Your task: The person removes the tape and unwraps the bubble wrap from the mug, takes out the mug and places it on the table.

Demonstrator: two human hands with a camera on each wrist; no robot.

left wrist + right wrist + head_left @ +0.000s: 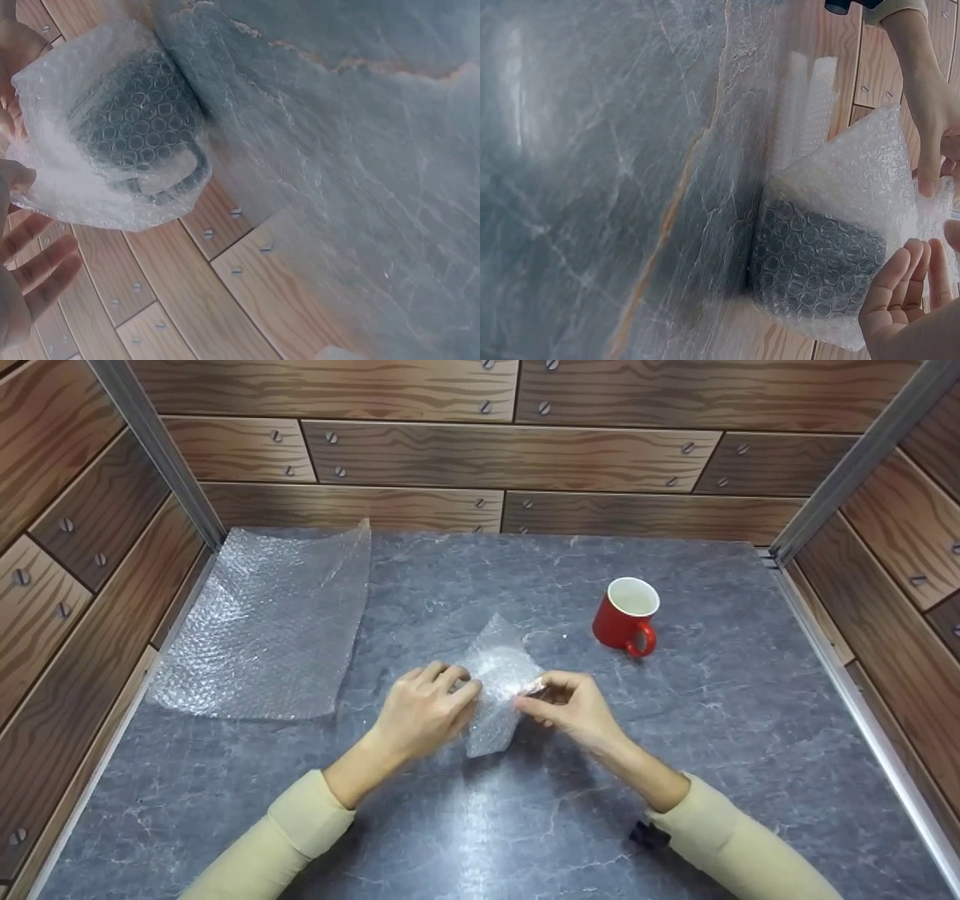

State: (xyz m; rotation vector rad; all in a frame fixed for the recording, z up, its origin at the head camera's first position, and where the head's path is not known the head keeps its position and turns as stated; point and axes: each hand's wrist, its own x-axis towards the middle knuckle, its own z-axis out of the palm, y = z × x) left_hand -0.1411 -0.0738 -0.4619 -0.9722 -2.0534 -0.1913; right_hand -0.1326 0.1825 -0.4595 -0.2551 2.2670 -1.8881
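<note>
A dark mug (139, 112) with a handle shows through the bubble wrap (495, 660) around it, in the middle of the table. My right hand (574, 709) pinches a shiny, clear edge of this wrap between thumb and forefinger. On the other side, my left hand (427, 709) touches the wrap with its fingertips. Its other fingers (45, 259) are spread loosely in the left wrist view. In the right wrist view, the bubbles lie flat over the mug's dark side and a pointed flap of wrap sticks out. The exact contact at the fingertips is partly hidden.
A red mug (622, 619) with a white inside stands upright at the back right. A flat sheet of bubble wrap (270, 622) lies at the back left, one corner raised. Wood-patterned walls (510, 454) and metal rails (862, 682) border the grey marbled table (465, 577).
</note>
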